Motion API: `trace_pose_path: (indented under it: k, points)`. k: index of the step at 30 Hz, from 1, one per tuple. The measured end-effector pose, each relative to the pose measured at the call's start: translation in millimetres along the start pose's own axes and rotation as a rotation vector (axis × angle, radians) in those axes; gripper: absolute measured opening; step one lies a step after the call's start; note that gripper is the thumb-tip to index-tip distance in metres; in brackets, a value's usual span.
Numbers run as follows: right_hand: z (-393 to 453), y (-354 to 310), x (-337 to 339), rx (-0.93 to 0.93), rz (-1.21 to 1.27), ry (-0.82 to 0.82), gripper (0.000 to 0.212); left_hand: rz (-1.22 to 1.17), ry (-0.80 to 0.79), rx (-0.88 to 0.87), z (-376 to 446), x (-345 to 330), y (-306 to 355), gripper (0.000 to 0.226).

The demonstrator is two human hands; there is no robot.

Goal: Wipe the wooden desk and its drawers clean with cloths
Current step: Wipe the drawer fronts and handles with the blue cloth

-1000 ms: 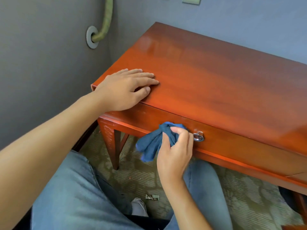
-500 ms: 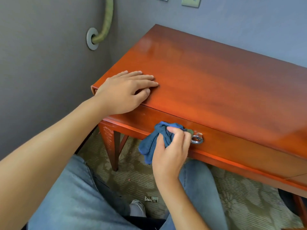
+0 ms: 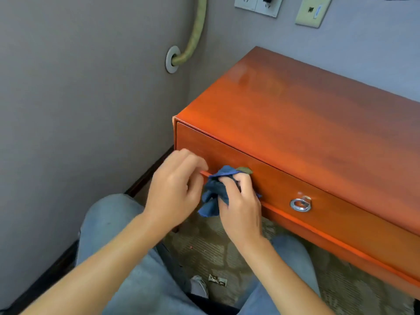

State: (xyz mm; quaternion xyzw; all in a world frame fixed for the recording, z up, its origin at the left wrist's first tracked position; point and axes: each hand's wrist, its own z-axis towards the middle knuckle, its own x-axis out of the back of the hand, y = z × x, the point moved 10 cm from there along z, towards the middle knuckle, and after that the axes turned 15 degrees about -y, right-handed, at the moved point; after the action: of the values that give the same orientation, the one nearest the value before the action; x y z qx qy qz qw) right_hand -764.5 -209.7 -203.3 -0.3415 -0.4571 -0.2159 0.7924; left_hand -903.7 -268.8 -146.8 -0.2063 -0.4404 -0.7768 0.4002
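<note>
In the head view, the right hand (image 3: pixel 238 201) is clenched around a bunched blue cloth (image 3: pixel 214 192), pressing it against the drawer front (image 3: pixel 329 208) left of the ring pull (image 3: pixel 300 204), near the front's lower edge. The left hand (image 3: pixel 176 189) hovers just beside the cloth, fingers loosely curled and holding nothing. The step in hand looks like wiping the drawer face; the tabletop (image 3: pixel 295 123) lies bare above. Next, the cloth likely needs sweeping along the panel towards the pull, with steady pressure.

Grey walls (image 3: pixel 79 98), patterned carpet (image 3: pixel 204 246), possibly outlets (image 3: pixel 256 5).
</note>
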Motion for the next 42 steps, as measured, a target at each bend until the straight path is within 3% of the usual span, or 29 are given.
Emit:
trace_pose_path:
  k: [2, 5, 8, 10, 12, 14, 16, 18, 21, 23, 25, 29, 32, 35, 39, 42]
  points:
    - [6.0, -4.3, 1.6, -0.061, 0.134, -0.148, 0.049, -0.067, -0.193, 0.003, -31.4, -43.2, -0.3, 0.028]
    - [17.8, -3.2, 11.8, -0.158, 0.326, -0.3, 0.055, -0.153, -0.372, 0.064, -45.6, -94.8, 7.6, 0.06]
    - [33.2, -0.6, 42.6, -0.158, 0.319, -0.391, 0.047, -0.034, -0.296, 0.121, -29.5, -118.2, 8.2, 0.087]
    - [41.4, -6.0, 71.9, -0.098, 0.156, -0.43, 0.039, 0.071, -0.177, 0.132, -16.6, -115.6, 9.7, 0.099]
    - [54.6, -13.9, 103.8, -0.053, 0.051, -0.387, 0.027, 0.147, -0.038, 0.04, -3.4, -101.6, 22.2, 0.091]
    - [75.0, -16.7, 126.0, 0.001, 0.04, -0.241, 0.02, 0.167, 0.164, -0.062, 9.5, -72.6, 37.6, 0.059]
    - [97.4, -8.1, 138.6, 0.026, 0.05, -0.041, 0.022, 0.121, 0.319, -0.059, 21.5, -48.4, 41.9, 0.035]
    - [121.7, 8.5, 131.1, -0.01, 0.008, 0.025, 0.025, 0.051, 0.35, 0.059, 29.9, -43.6, 33.0, 0.036]
    - [145.4, 28.5, 94.9, -0.129, -0.172, -0.179, 0.033, -0.221, 0.185, 0.518, 12.5, -78.5, -10.9, 0.038]
    - [147.1, 26.5, 87.1, -0.11, -0.209, -0.227, 0.031, -0.416, 0.126, 0.765, -8.4, -102.9, -39.5, 0.042]
    - [145.8, 22.5, 89.5, -0.072, -0.218, -0.206, 0.026, -0.428, 0.179, 0.831, -12.0, -96.2, -55.4, 0.048]
    - [145.1, 22.6, 90.7, -0.062, -0.239, -0.185, 0.024, -0.598, 0.435, 0.875, 11.0, -42.6, -77.4, 0.026]
    - [146.5, 21.2, 90.7, -0.074, -0.26, -0.179, 0.025, -0.613, 0.583, 0.922, 25.0, -16.5, -83.6, 0.031]
    - [148.0, 19.7, 88.9, -0.081, -0.278, -0.174, 0.024, -0.624, 0.536, 0.906, 17.8, -42.6, -55.1, 0.033]
    - [148.2, 21.8, 89.1, -0.106, -0.258, -0.147, 0.021, -0.586, 0.075, 0.873, 12.4, -103.6, 6.6, 0.081]
    - [145.7, 22.2, 89.6, -0.1, -0.253, -0.132, 0.021, -0.392, -0.048, 0.926, 13.1, -91.9, -5.3, 0.08]
